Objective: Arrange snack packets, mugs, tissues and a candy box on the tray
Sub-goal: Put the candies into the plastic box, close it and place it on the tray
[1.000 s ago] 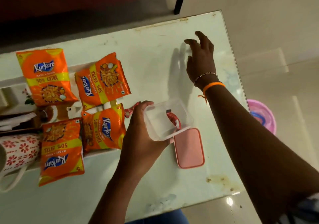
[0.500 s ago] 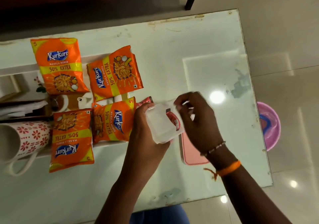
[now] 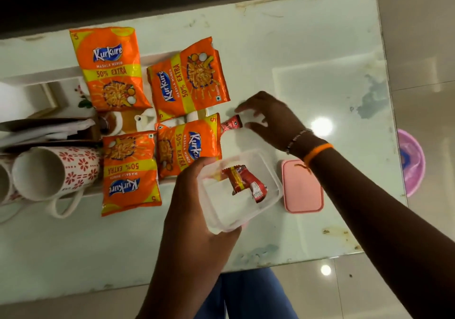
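Observation:
My left hand [image 3: 194, 203] grips a clear plastic candy box [image 3: 240, 190] above the table, with red wrapped candies [image 3: 246, 183] inside. My right hand [image 3: 268, 118] hovers with fingers spread just right of a loose red candy [image 3: 231, 124] on the table, not touching it as far as I can tell. Several orange Kurkure snack packets [image 3: 189, 85] lie on the white tray [image 3: 37, 77] at the left. Red-flowered white mugs [image 3: 56, 171] lie on their sides at the tray's near left. White tissues [image 3: 44, 129] sit in a holder behind them.
The box's pink lid [image 3: 301, 190] lies on the table beside my right forearm. The glass table [image 3: 320, 48] ends close on the right, with a pink basin [image 3: 411, 163] on the floor beyond. A dark sofa runs along the far edge.
My right hand left the box, where a candy now lies that it put in, and moved up-left toward the loose candy by the tray. The left hand lowered and tilted the box flatter.

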Demonstrator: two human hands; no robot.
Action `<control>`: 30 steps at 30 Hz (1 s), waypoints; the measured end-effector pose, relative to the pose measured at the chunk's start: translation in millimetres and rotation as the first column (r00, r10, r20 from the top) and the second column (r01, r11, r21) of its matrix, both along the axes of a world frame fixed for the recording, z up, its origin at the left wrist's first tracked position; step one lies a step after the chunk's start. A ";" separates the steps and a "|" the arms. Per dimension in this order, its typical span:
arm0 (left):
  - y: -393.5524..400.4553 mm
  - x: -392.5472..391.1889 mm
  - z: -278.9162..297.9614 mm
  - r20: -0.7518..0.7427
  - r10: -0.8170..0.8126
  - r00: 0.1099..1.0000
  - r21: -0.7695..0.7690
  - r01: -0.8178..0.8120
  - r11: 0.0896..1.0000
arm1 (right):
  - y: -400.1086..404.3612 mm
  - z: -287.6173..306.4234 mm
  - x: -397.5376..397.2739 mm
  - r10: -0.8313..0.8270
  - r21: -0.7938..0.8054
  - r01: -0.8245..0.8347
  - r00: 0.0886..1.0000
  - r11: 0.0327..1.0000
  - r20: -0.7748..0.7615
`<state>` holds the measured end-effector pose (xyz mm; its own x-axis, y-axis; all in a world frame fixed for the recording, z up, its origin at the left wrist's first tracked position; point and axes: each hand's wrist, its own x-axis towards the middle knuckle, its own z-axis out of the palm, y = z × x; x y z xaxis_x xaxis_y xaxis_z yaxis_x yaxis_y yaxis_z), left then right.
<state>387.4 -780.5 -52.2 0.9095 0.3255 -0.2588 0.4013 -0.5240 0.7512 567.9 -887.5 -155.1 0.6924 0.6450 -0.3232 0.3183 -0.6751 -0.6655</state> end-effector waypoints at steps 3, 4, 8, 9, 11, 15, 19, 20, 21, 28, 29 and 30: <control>7.3 -2.8 -0.2 0.028 -0.026 0.999 0.109 0.023 0.994 | 17.1 -13.7 -6.7 0.184 -0.152 -0.163 0.973 0.975 0.137; 8.3 -2.7 -0.7 0.019 -0.016 1.000 0.095 0.014 0.995 | 18.3 -15.0 -8.3 0.192 -0.163 -0.163 0.965 0.973 0.177; 7.7 -0.8 -3.2 0.003 -0.006 1.000 0.034 0.006 0.999 | 3.4 -10.8 -13.8 -0.040 -0.025 0.044 0.988 0.999 0.147; 7.1 0.9 -2.8 -0.004 0.011 1.000 -0.011 -0.011 1.000 | -3.9 -5.3 -16.4 -0.149 0.038 0.145 0.983 0.989 0.109; 5.9 5.1 -2.6 -0.002 0.039 0.999 -0.079 -0.039 0.996 | -21.0 11.0 -24.1 -0.336 0.118 0.328 0.940 0.937 0.056; 4.1 14.9 -4.2 0.003 0.053 0.999 -0.149 -0.052 0.987 | -42.0 55.6 -54.4 -0.466 0.210 0.452 0.885 0.867 0.016; -0.2 23.7 -4.4 -0.003 0.034 0.999 -0.166 -0.034 0.986 | -39.0 85.1 -89.1 -0.398 0.212 0.400 0.916 0.892 -0.055; -1.2 24.9 -4.8 -0.003 0.024 1.000 -0.159 -0.024 0.987 | -39.5 84.3 -93.6 -0.407 0.211 0.405 0.913 0.890 -0.035; -2.6 25.8 -4.9 -0.006 0.016 1.000 -0.160 -0.016 0.987 | -42.8 80.9 -96.1 -0.471 0.231 0.462 0.882 0.856 -0.018; -11.6 22.2 -10.6 -0.050 -0.010 0.999 -0.174 0.001 0.985 | -77.1 10.7 -106.3 -0.704 -0.274 0.707 0.699 0.652 0.127; -12.7 21.0 -11.4 -0.054 -0.011 0.998 -0.177 0.001 0.984 | -74.2 5.3 -111.7 -0.661 -0.367 0.647 0.743 0.669 0.104; -13.3 20.0 -12.1 -0.057 -0.013 0.998 -0.179 0.003 0.984 | -70.3 2.1 -116.4 -0.614 -0.413 0.597 0.782 0.687 0.109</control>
<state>407.4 -793.9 -64.3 0.8937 0.2622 -0.3642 0.4430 -0.3864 0.8090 451.5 -957.8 -153.0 0.8688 -0.1071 -0.4834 -0.2736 -0.9176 -0.2884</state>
